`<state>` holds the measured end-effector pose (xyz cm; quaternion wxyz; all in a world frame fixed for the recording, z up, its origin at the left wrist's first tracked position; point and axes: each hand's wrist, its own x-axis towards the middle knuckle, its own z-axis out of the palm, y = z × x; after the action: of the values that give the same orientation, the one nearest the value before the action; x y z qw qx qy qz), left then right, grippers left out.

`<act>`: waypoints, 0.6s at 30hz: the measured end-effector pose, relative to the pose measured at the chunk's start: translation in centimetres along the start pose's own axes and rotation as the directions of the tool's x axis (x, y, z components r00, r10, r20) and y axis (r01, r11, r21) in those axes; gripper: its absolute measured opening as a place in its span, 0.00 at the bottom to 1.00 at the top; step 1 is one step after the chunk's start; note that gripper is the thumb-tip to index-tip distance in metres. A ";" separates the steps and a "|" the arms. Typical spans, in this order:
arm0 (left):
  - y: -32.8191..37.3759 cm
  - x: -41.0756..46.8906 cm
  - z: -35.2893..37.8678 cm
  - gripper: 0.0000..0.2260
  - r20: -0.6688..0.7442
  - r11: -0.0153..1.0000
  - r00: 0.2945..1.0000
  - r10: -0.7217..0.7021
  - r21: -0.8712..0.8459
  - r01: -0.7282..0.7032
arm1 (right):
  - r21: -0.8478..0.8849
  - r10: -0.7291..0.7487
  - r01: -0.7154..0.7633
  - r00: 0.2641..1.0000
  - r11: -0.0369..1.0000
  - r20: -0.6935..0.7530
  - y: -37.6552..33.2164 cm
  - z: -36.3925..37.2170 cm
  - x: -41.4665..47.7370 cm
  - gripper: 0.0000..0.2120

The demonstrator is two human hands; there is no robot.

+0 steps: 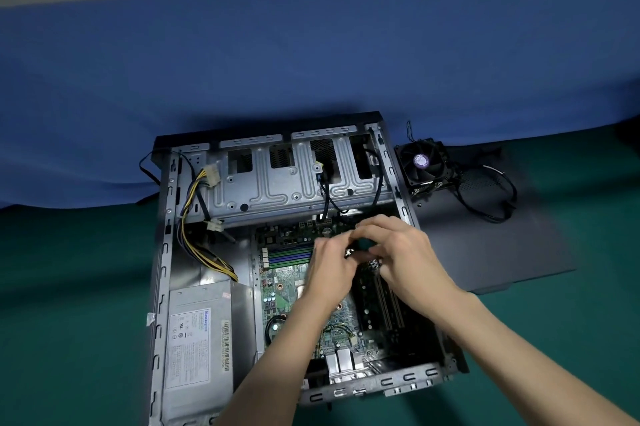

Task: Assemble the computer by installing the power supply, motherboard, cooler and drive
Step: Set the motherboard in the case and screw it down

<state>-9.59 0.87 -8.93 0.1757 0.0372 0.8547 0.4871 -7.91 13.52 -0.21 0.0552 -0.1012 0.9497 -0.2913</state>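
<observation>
An open computer case (pixel 162 252) lies flat on the green table. A grey power supply (pixel 201 339) sits in its near left corner. The green motherboard (pixel 287 287) lies in the case floor to the right of it. My left hand (pixel 332 269) and my right hand (pixel 398 252) meet over the board's upper right part, fingers curled around a small dark part (pixel 349 252) that I cannot identify. The cooler (pixel 420 162), a black fan with a purple label, stands outside the case at the back right.
The drive cage (pixel 277 183) spans the far end of the case. Yellow and black power cables (pixel 194 217) run along the left wall. A dark side panel (pixel 502 245) lies right of the case, with black cables (pixel 491 197) on it. Blue cloth (pixel 311 62) hangs behind.
</observation>
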 end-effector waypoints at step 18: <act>0.5 -0.5 -0.1 0.22 -0.088 0.995 0.996 -0.014 -0.099 0.005 | -0.016 -0.139 0.138 0.990 0.990 -0.014 1.4 0.0 1.1 0.18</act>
<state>-9.19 0.97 -8.33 0.1418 0.0028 0.8366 0.5291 -9.20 14.39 -1.00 0.0268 -0.1649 0.9429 -0.2882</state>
